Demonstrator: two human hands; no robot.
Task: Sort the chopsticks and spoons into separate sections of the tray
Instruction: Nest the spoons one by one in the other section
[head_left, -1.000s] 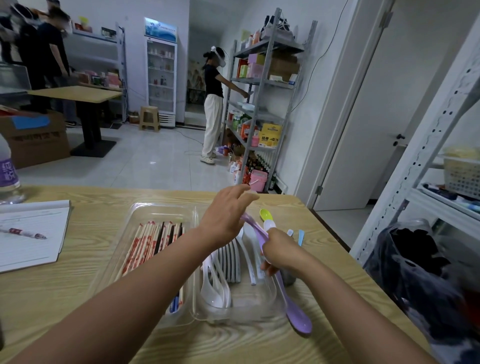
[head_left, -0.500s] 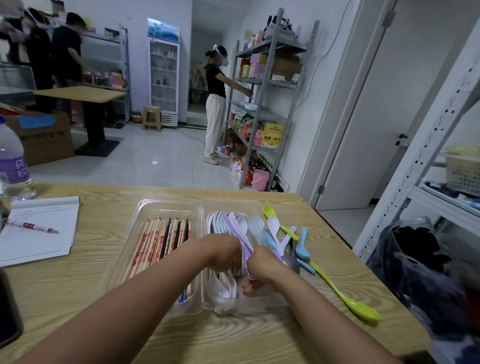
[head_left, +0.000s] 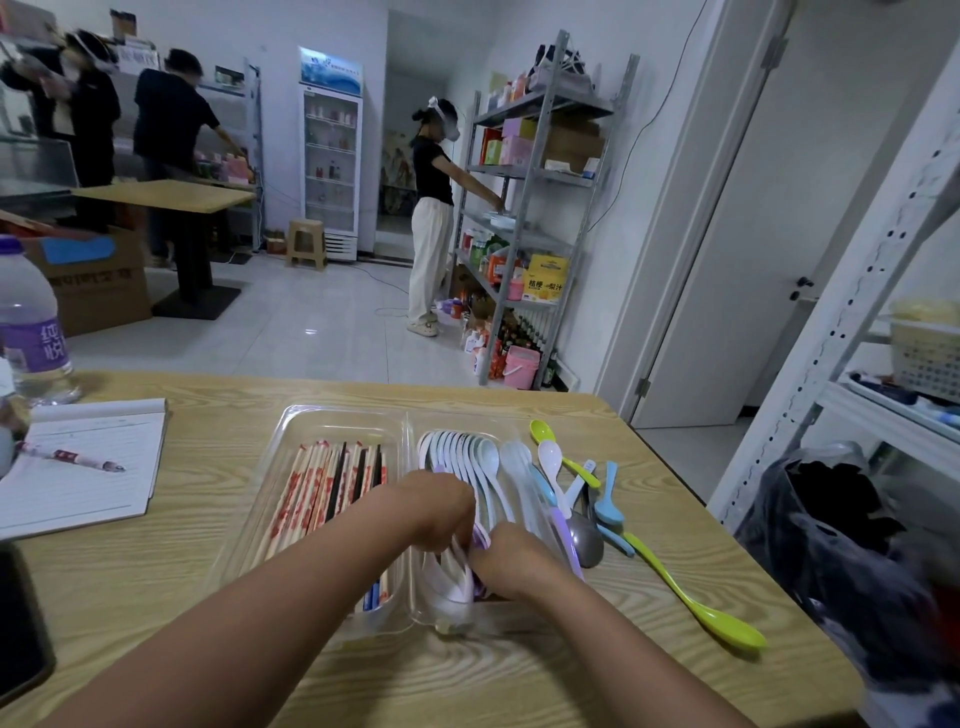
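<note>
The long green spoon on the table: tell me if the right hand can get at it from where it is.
Probably yes. The long green spoon lies bare on the table outside the tray, with nothing over it. The right hand is busy among the spoons in the tray's right section.

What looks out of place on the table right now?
Several coloured plastic spoons, including a long lime-green spoon, lie in a loose heap on the wooden table right of the clear plastic tray, not yet in its spoon section.

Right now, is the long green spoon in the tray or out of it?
Out. The green spoon lies on the table, right of the tray.
</note>
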